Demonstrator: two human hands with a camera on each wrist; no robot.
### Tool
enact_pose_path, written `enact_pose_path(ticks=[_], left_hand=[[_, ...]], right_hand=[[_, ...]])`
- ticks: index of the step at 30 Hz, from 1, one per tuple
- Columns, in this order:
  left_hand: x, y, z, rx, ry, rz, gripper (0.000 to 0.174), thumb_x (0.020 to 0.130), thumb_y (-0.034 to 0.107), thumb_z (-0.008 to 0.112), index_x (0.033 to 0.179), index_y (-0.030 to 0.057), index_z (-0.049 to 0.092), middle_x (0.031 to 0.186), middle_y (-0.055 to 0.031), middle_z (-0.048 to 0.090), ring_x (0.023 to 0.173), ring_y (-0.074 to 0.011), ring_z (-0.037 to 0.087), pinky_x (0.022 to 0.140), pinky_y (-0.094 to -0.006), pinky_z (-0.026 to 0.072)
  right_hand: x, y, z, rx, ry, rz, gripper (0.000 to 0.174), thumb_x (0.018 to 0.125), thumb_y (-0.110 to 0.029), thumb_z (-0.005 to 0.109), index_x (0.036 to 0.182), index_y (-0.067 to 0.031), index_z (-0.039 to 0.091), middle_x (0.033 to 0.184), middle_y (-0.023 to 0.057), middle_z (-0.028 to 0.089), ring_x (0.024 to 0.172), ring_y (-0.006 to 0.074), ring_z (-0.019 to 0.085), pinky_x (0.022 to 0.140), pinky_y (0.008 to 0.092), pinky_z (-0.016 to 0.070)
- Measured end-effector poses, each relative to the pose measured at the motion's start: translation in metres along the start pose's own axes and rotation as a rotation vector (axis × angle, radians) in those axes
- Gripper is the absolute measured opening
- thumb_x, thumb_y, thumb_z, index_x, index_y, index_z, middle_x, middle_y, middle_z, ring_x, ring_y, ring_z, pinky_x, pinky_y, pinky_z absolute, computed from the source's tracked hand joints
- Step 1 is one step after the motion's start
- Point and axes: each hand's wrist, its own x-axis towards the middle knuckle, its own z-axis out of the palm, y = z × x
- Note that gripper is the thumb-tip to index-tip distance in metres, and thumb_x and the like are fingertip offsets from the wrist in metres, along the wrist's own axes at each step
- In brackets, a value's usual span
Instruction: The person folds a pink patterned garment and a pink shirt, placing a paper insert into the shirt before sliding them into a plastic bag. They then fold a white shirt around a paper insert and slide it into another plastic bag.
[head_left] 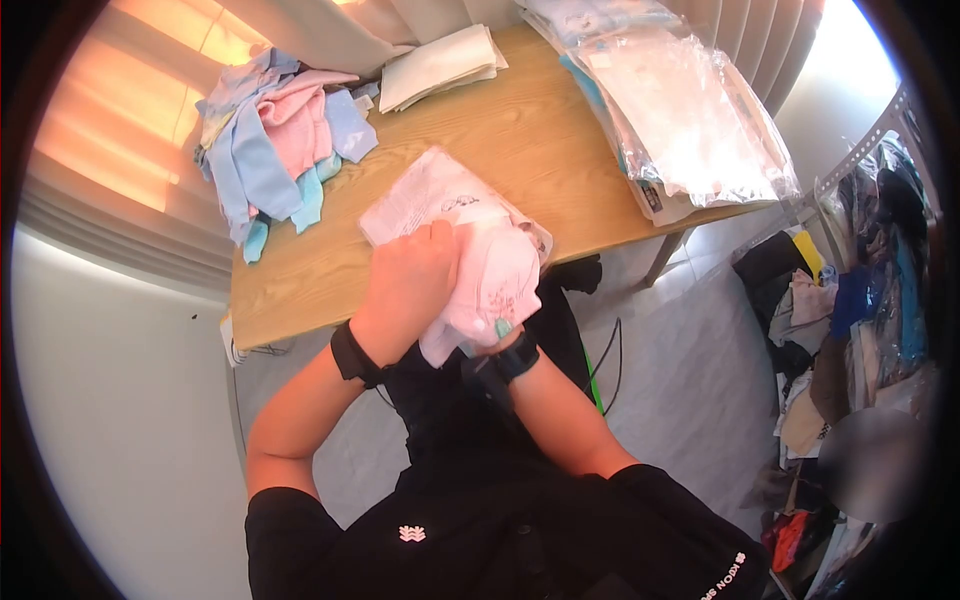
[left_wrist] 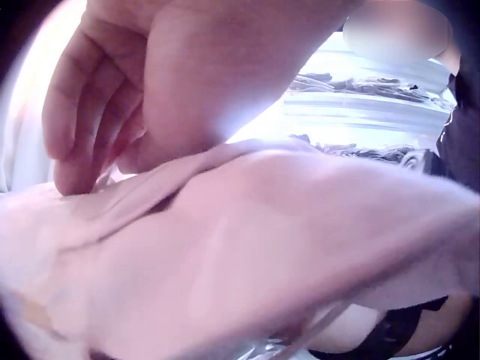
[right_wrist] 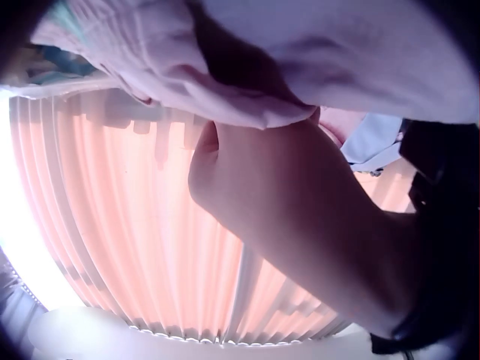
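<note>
A folded pink garment (head_left: 495, 275), with a small print and a green spot near its lower edge, is held over the table's front edge. Its far part lies in or under a clear plastic bag (head_left: 415, 190) with dark lettering. My left hand (head_left: 410, 285) grips the garment near the bag's edge with curled fingers. In the left wrist view, the fingertips (left_wrist: 71, 180) press down into the pink cloth. From below, my right wrist (head_left: 512, 350) reaches under the garment. The cloth hides most of that hand, so I cannot tell how its fingers lie.
On the wooden table (head_left: 320, 290), a heap of blue, pink and teal clothes (head_left: 275, 140) lies at back left. Flat pale sheets (head_left: 440, 70) are at the back, and a stack of bagged garments (head_left: 690, 110) at right. More bagged clothes (head_left: 850, 320) fill a rack beyond.
</note>
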Motion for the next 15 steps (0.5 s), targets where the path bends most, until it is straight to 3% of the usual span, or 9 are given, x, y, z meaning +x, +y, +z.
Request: enact_pose_path(ticks=[2,5,8,11,15], left_hand=[[-0.004,0.003,0.002,0.009,-0.013,-0.005,0.024,0.095,0.021,0.059,0.078,0.0048,0.056,0.065,-0.0125,0.062,0.058,-0.0282,0.065,0.051,-0.038,0.0511],[-0.002,0.007,0.001,0.028,-0.019,0.034,0.024,0.095,0.021,0.06,0.078,0.0053,0.056,0.066,-0.0121,0.064,0.058,-0.0275,0.066,0.051,-0.0369,0.0513],[0.0,0.007,-0.001,0.074,-0.044,0.052,0.009,0.081,0.011,0.062,0.079,0.0051,0.056,0.071,-0.0108,0.064,0.061,-0.0244,0.068,0.051,-0.0338,0.0528],[0.002,0.002,-0.004,0.109,-0.015,0.008,0.024,0.096,0.022,0.059,0.078,0.0059,0.057,0.067,-0.0117,0.064,0.059,-0.0275,0.067,0.052,-0.0368,0.0517],[0.004,-0.016,-0.007,0.067,0.01,-0.006,0.022,0.095,0.022,0.06,0.081,0.0049,0.058,0.07,-0.011,0.064,0.062,-0.0291,0.066,0.054,-0.0379,0.0519]], right_hand=[[-0.02,0.044,0.047,0.078,0.009,-0.021,0.047,0.082,-0.034,0.065,0.12,-0.0082,0.057,0.112,0.0159,0.058,0.108,0.0364,0.054,0.094,0.0466,0.0405],[-0.001,0.044,0.046,0.141,-0.017,-0.028,0.047,0.083,-0.034,0.065,0.12,-0.0081,0.056,0.113,0.0159,0.058,0.109,0.0363,0.054,0.095,0.0467,0.0404],[0.023,0.034,0.044,0.18,-0.033,-0.019,0.047,0.083,-0.034,0.065,0.12,-0.008,0.056,0.113,0.0159,0.058,0.109,0.0363,0.054,0.095,0.0467,0.0403],[0.041,0.031,0.051,0.2,-0.047,0.002,0.047,0.083,-0.034,0.065,0.121,-0.0079,0.056,0.113,0.016,0.058,0.11,0.0362,0.054,0.095,0.0467,0.0402],[0.058,0.033,0.063,0.209,-0.058,0.045,0.047,0.084,-0.034,0.064,0.121,-0.0077,0.056,0.114,0.016,0.058,0.11,0.0362,0.053,0.096,0.0468,0.0401]])
